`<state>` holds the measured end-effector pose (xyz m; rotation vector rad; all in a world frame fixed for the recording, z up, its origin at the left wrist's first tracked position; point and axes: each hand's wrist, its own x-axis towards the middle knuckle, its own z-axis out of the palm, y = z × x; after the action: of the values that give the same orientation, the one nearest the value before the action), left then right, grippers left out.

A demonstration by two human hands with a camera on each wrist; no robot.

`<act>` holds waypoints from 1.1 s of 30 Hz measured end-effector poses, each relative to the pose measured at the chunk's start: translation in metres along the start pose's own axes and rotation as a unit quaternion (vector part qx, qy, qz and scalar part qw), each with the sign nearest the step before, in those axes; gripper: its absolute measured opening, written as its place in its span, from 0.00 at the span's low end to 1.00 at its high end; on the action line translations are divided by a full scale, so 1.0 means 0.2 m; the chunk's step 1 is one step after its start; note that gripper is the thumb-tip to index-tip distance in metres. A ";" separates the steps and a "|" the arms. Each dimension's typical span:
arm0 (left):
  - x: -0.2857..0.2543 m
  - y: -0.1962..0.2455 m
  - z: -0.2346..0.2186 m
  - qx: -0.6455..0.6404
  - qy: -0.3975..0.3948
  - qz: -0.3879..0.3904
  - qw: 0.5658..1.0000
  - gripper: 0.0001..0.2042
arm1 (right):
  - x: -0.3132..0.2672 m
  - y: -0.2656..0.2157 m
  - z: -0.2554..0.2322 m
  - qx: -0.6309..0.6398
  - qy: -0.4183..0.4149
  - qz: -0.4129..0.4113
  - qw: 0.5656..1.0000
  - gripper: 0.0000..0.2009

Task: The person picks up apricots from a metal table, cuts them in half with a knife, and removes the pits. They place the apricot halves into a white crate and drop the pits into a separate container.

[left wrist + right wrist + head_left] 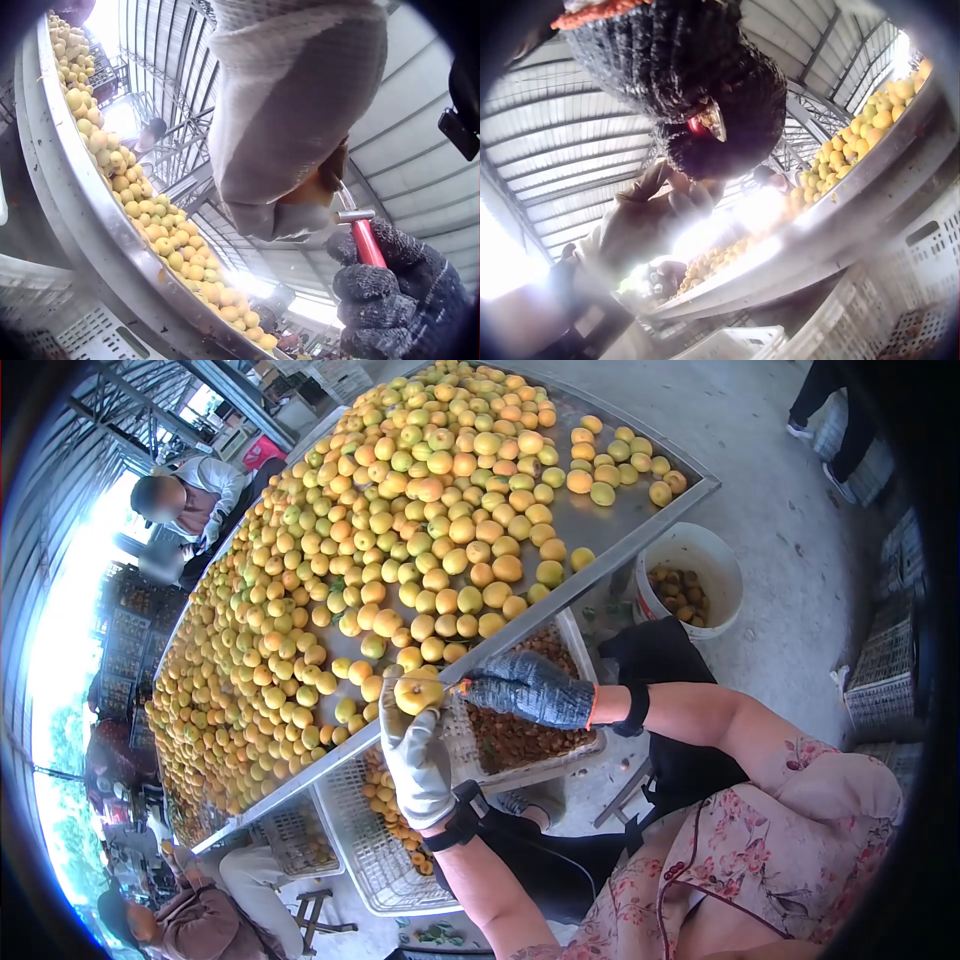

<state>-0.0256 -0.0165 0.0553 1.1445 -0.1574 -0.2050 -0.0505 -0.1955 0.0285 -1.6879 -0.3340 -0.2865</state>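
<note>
Over the table's near edge, my left hand, in a white glove, grips a yellow-orange apricot between thumb and fingers. My right hand, in a dark grey knit glove with an orange cuff, is close beside it. Its curled fingers hold a small tool with a red handle and a metal crosspiece. From the crosspiece a thin metal end reaches up to the apricot, which the white glove mostly hides in the left wrist view. Many more apricots are heaped on the metal table.
Under the table edge stand a crate of brown bits and a white crate with orange fruit pieces. A white bucket holds brownish fruit at the right. Other people sit around the table; someone's legs show at upper right.
</note>
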 end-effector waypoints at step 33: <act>-0.02 -0.06 -0.03 -0.006 -0.003 0.031 0.999 0.25 | -0.05 0.05 0.05 -0.105 -0.018 -0.018 0.994 0.14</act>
<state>-0.0295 -0.0154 0.0419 1.1252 -0.1959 -0.1531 -0.0551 -0.1878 0.0138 -1.8965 -0.3718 -0.3262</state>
